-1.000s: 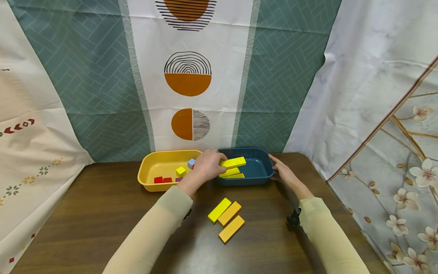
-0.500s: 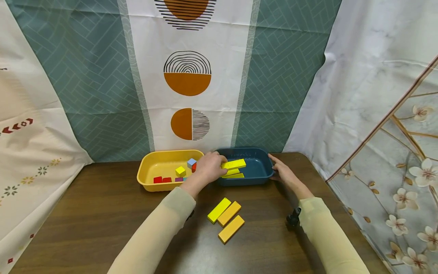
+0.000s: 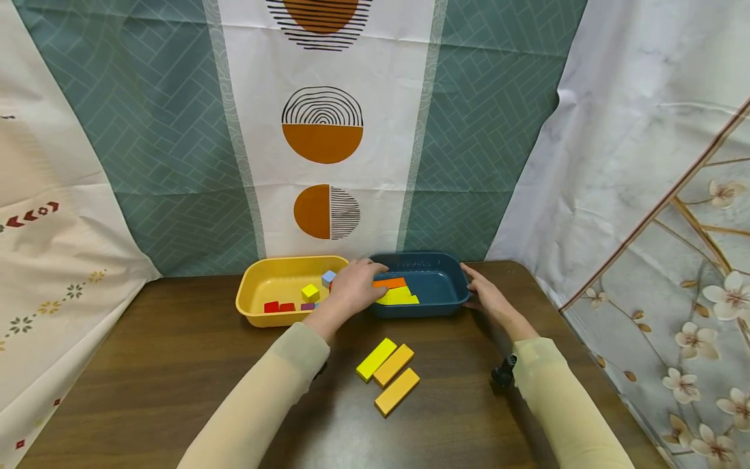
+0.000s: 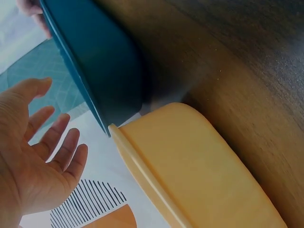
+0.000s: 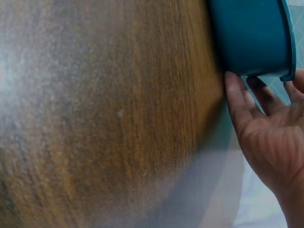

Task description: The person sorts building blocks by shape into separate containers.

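My left hand [image 3: 353,284] is over the left end of the dark blue bin [image 3: 436,311]. Its fingers are spread and nothing lies between them, as the left wrist view shows of the same hand [image 4: 40,152]. Inside the bin, yellow blocks [image 3: 398,297] lie together in front of an orange block [image 3: 391,283], partly hidden by that hand. At the bin's right end, my right hand [image 3: 491,301] touches the outer wall. In the right wrist view, extended fingertips of this hand [image 5: 270,128] rest against the bin's side.
A yellow bin [image 3: 258,319] stands left of the blue one, holding several small cubes, among them a yellow cube [image 3: 310,293] and a red cube [image 3: 271,307]. On the wooden table [image 3: 176,365] in front lie a yellow block [image 3: 375,359] and two orange-yellow blocks [image 3: 396,393].
My left hand has let go of a yellow block, which now lies low in the blue bin beside the others. The orange block behind has come into sight. My right hand stays put.
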Available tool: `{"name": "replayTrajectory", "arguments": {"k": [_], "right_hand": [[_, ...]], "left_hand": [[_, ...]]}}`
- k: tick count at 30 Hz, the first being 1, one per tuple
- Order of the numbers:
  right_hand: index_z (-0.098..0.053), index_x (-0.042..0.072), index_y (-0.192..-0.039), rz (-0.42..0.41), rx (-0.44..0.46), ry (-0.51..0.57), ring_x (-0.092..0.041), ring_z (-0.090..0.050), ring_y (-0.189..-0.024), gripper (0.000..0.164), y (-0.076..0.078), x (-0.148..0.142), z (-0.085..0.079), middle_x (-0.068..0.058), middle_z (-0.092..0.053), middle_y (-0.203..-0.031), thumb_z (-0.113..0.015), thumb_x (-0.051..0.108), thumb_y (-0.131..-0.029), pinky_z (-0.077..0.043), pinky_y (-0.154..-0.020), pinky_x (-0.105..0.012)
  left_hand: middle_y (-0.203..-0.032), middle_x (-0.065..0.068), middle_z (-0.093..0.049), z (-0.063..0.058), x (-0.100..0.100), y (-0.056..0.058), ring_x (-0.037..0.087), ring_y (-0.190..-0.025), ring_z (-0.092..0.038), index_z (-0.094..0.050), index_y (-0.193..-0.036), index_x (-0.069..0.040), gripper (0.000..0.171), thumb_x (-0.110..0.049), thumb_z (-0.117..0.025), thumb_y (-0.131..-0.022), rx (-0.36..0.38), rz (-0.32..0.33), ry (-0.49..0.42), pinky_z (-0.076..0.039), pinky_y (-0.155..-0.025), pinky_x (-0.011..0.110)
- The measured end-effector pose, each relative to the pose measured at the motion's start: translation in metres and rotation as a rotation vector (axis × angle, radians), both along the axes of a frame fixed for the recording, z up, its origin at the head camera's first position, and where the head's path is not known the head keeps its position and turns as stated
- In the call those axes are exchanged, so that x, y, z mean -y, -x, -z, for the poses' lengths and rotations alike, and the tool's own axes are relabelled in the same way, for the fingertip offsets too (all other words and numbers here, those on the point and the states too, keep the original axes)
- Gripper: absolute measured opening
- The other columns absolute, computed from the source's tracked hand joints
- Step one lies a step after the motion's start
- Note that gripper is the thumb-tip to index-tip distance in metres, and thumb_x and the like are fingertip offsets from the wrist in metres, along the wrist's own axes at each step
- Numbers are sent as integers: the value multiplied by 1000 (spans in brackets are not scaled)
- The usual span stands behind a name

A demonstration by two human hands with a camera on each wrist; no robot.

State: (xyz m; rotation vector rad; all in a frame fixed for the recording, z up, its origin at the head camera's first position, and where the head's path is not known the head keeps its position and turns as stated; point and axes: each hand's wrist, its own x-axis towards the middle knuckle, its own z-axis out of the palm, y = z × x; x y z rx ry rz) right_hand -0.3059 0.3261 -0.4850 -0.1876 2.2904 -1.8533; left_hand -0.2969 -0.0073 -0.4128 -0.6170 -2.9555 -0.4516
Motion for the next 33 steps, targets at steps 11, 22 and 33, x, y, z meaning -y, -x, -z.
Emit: {"name": "replayTrajectory", "arguments": {"k": [11,22,33], "right_hand": [[-10,16,-166,6,5,5,-47,-25,-147,65,0,0,-1,-14,3,-171,-27,6,-104,-34,-112,-63],[-13,17,-166,17,7,-10,-45,-30,-145,65,2,1,1,-13,0,-171,-27,7,-104,-37,-111,-62],[-12,16,-166,9,0,-1,-46,-30,-144,65,1,0,0,-14,1,-171,-28,7,-103,-36,-111,-63]], "left_hand": [[-126,2,-65,-7,4,-7,22,-108,-53,-68,-136,-22,47,-38,-75,-93,-31,29,-14,-49,-89,35],[-128,1,-65,-14,11,-21,22,-113,-53,-70,-134,-24,45,-39,-76,-92,-25,52,-43,-49,-93,38],[-129,-1,-65,-24,16,-34,22,-115,-54,-69,-135,-25,45,-39,-75,-93,-60,88,-46,-49,-95,38]]}}
